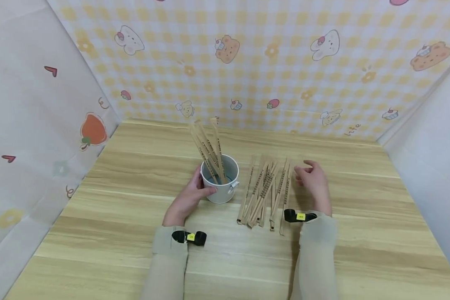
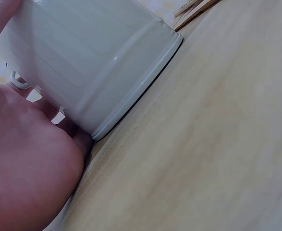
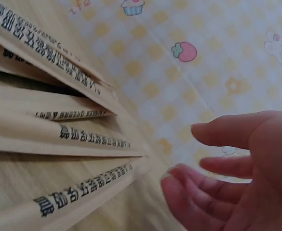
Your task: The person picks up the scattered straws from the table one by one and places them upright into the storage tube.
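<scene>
My left hand [image 1: 189, 196] holds a small white metal bucket [image 1: 220, 194] from its left side, thumb on the near wall and fingers around the far side. Up close in the left wrist view, the bucket [image 2: 90, 62] has its base at the table, with the palm beside it. Several slim paper-wrapped sticks [image 1: 210, 156] lean inside and stick out past the rim. To the right lies a loose pile of the same brown wrapped sticks [image 1: 264, 191] with black print. Just right of this pile is my right hand [image 1: 313, 181], fingers loosely bent, holding nothing.
Wood-grain table [image 1: 363, 250] extends on every side of the bucket and pile. Behind it hangs a yellow checked cloth [image 1: 255, 79] with cartoon prints. White cloth [image 1: 33, 125] stands at the left, and another white sheet [image 1: 431, 154] at the right.
</scene>
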`<state>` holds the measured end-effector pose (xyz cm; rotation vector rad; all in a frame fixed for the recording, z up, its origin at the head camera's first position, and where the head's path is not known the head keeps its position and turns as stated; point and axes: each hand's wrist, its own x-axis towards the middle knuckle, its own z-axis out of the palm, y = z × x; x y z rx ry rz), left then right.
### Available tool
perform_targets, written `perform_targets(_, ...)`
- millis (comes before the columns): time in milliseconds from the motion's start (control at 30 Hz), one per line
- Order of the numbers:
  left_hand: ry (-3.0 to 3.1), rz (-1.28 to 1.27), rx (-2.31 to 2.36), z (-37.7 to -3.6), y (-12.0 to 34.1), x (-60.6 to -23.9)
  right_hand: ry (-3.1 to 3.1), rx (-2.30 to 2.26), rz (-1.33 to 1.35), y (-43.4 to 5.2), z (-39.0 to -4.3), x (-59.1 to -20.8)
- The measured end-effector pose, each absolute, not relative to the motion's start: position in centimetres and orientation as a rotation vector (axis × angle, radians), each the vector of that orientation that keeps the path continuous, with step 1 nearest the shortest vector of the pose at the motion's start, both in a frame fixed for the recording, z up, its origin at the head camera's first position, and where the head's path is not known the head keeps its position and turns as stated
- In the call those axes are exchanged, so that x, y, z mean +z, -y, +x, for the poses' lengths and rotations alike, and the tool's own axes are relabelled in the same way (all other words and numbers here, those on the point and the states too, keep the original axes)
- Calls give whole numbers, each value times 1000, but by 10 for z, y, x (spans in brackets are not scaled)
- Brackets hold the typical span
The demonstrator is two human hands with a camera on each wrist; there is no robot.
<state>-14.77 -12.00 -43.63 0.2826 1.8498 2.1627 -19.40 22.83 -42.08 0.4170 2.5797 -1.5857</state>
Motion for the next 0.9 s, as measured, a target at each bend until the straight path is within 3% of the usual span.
perform_targets(900,-1875,271,2176,-152,121,-451,-2668,-1107,341,-217,-191,-433)
